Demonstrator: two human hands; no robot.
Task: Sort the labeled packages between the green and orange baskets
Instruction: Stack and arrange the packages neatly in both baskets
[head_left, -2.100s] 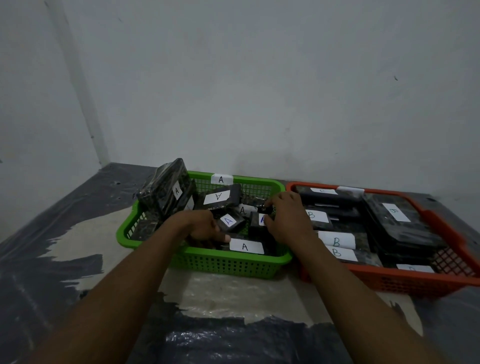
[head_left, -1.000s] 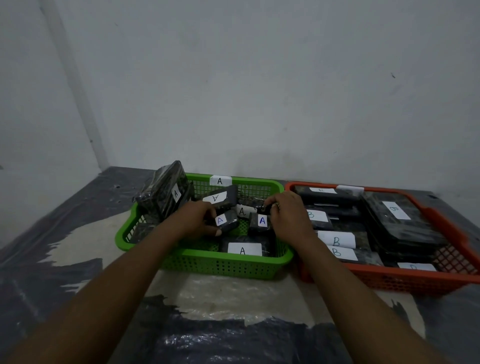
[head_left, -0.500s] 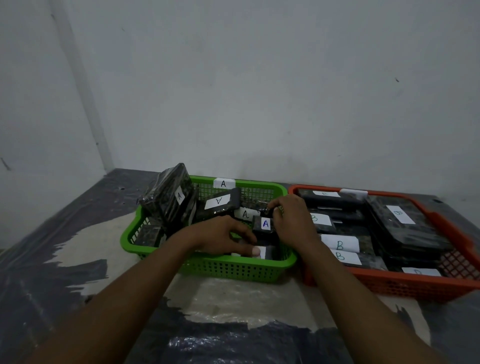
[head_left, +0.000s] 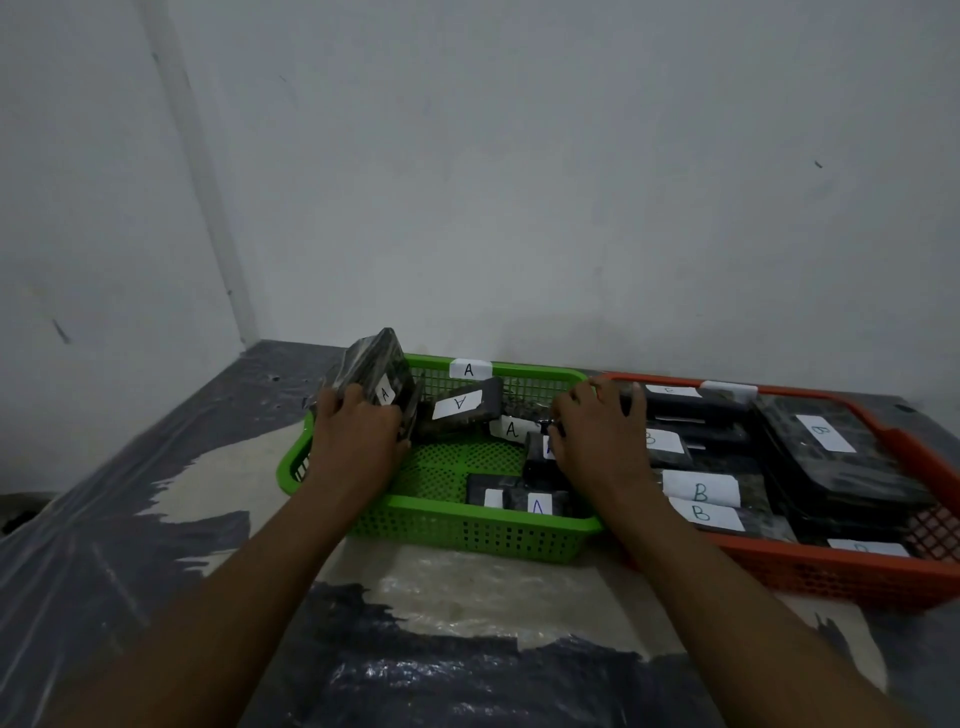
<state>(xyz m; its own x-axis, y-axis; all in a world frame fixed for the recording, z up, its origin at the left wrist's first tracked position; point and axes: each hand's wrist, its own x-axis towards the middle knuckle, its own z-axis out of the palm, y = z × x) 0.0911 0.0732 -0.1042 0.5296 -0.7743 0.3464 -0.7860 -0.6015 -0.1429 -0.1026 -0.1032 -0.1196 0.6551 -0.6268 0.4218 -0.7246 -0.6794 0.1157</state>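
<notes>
Left hand (head_left: 354, 441) shifted left, gripping package (head_left: 375, 358) — tilted

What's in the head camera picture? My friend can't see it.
Two hands reach into a green basket of black packages marked A: the left hand grips a big package, the right hand holds a small package. Beside it, an orange basket holds packages marked B.

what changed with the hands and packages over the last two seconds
The left hand left the middle of the green plastic basket and moved left to grip the tall black wrapped package leaning at its left end. The right hand stayed pinching the small black A-labelled package. The orange plastic basket and its B packages are unchanged.
</notes>
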